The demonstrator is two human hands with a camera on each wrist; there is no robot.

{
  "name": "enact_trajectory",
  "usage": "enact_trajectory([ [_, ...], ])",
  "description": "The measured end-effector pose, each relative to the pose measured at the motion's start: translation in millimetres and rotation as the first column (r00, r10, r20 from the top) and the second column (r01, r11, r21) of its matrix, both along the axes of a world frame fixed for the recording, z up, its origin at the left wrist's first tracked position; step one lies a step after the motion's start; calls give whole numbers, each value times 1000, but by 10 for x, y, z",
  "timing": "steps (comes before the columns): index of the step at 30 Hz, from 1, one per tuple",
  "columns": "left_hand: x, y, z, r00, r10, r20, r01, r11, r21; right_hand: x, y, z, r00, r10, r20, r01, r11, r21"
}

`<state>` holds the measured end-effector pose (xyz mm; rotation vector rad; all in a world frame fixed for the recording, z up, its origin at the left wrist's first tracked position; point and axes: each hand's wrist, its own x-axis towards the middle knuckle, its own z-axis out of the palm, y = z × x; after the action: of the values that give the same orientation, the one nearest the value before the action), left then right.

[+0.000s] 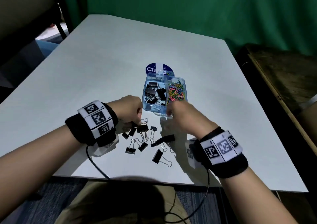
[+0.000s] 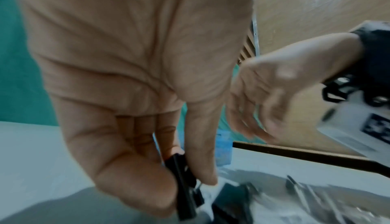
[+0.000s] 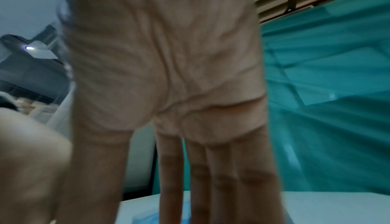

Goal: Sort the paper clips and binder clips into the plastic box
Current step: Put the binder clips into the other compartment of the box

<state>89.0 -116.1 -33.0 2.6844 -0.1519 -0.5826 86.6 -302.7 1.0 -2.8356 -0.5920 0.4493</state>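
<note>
The binder clips [image 1: 145,138] lie scattered on the white table [image 1: 103,69], just under and between the two wrists, on the person's side of the plastic box [image 1: 163,93]. About ten are loose: black bodies with wire handles, some handles folded flat, others sticking out. They look small, light and rigid, so a pinch should lift one easily. The painted steel body is probably a little slick, and the wire loops swing freely, so the surest hold is likely across the black body, thumb on one face and fingertip on the other. Lifted by a handle, a clip would probably dangle and twist.

The left hand [image 1: 130,110] is doing just that. In the left wrist view its thumb and forefinger are curled in and pinch one black binder clip [image 2: 185,186] by the body, low over the pile.

The right hand [image 1: 181,117] is blurred, hovering at the near edge of the box. Its fingers [image 3: 221,177] hang long and nearly straight in the right wrist view, and nothing shows between them.

Just beyond both hands the clear blue box stands open. The compartment on the left hand's side holds black binder clips; the one on the right hand's side holds coloured paper clips [image 1: 175,93]. No loose paper clips are visible on the table. A round dark blue label [image 1: 151,69] lies past the box.
</note>
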Motion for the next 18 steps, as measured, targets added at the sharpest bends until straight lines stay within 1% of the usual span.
enact_trajectory([
  [2, 53, 26, 98, 998, 21, 61, -19, 999, -37, -121, -31, -70, 991, 25, -132, -44, 989, -143],
  [3, 95, 32, 154, 993, 49, 106, -41, 996, -76, -158, -37, -107, 986, 38, -159, -66, 983, -174],
  [4, 147, 25, 213, 985, 87, 152, -67, 989, -128, -174, -39, -150, 983, 45, -181, -77, 982, -172],
  [6, 254, -5, 323, 951, 172, 257, -110, 965, -238, -161, -32, -244, 982, 51, -185, -77, 987, -140],
  [8, 328, -29, 397, 914, 239, 328, -133, 940, -315, -142, -23, -311, 988, 46, -145, -65, 989, -129],
  [10, 361, -20, 411, 904, 257, 341, -153, 940, -304, -128, -29, -336, 994, 42, -103, -56, 990, -129],
  [13, 301, 34, 355, 929, 205, 308, -150, 970, -193, -124, -27, -331, 995, 74, -70, -83, 989, -124],
  [14, 251, 44, 330, 950, 173, 258, -134, 978, -163, -127, -28, -333, 995, 77, -59, -84, 989, -120],
  [16, 130, 54, 255, 990, 93, 102, -82, 991, -105, -115, -26, -324, 997, 67, -36, -71, 992, -103],
  [17, 66, 52, 217, 999, 41, 36, -38, 997, -73, -106, -19, -289, 998, 57, -28, -59, 995, -81],
  [18, 12, 50, 173, 1000, -14, -12, 14, 999, -44, -75, -8, -247, 999, 37, -28, -38, 999, -21],
])
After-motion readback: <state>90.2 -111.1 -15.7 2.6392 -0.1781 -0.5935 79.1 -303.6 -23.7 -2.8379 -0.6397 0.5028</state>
